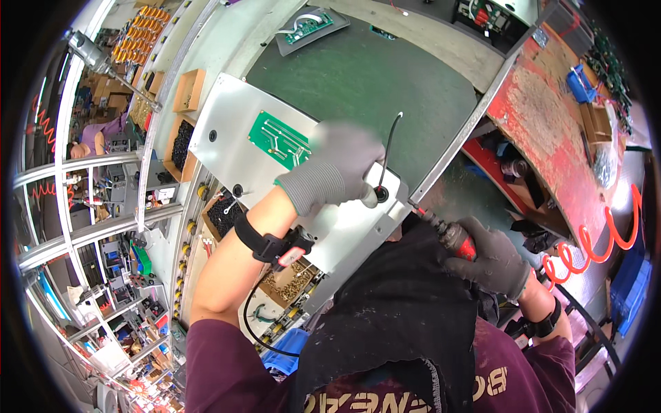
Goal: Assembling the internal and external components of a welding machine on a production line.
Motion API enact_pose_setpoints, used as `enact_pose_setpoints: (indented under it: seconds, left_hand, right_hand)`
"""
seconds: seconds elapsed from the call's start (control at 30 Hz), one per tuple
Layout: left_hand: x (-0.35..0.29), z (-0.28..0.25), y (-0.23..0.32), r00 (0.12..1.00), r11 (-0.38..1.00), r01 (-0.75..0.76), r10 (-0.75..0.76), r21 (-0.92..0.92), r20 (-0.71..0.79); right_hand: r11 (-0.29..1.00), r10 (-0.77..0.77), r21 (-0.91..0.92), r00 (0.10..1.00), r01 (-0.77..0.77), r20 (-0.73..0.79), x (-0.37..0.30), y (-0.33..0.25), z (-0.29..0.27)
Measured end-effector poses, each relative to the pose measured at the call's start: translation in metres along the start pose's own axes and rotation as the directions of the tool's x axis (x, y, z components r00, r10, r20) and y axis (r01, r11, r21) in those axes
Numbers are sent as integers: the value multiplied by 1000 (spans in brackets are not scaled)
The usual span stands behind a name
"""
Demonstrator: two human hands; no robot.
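A pale metal panel [237, 113] lies slanted across the bench, carrying a green circuit board [279, 140]. Over its right end is my left hand [337, 165] in a grey glove, fingers curled and partly blurred. The thumb rests close to a black grommet [381, 195]. A black cable [390, 144] rises from there, its white tip over the green mat. What the left fingers hold is hidden. My right hand [494, 260], also gloved, is closed around a red and grey power screwdriver [454, 239], whose tip points toward the panel's right corner.
Left of the panel stand bins of black fasteners [181, 144] and brassy fasteners [292, 283]. A grey tray [313, 40] holding a circuit board lies at the far side of the green mat [358, 82]. On the right are a worn red bench [537, 110] and a coiled red hose [585, 258].
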State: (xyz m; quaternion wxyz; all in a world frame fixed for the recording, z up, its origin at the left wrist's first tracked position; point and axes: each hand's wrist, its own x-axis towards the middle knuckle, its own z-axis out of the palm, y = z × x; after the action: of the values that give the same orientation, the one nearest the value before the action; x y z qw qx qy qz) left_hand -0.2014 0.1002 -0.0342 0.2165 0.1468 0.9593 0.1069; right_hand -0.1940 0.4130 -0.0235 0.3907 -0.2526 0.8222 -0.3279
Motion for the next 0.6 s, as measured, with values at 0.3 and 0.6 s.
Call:
enact_pose_setpoints:
  seconds: [0.3, 0.6]
  left_hand:
    - [0, -3, -5, 999, 992, -23, 19, -127, -31]
    - [-114, -1, -88, 458, 817, 348, -576, -460, -677]
  right_hand:
    - [994, -31, -104, 1000, 30, -5, 2, -3, -4]
    - [629, -192, -775, 979, 67, -71, 79, 165, -109]
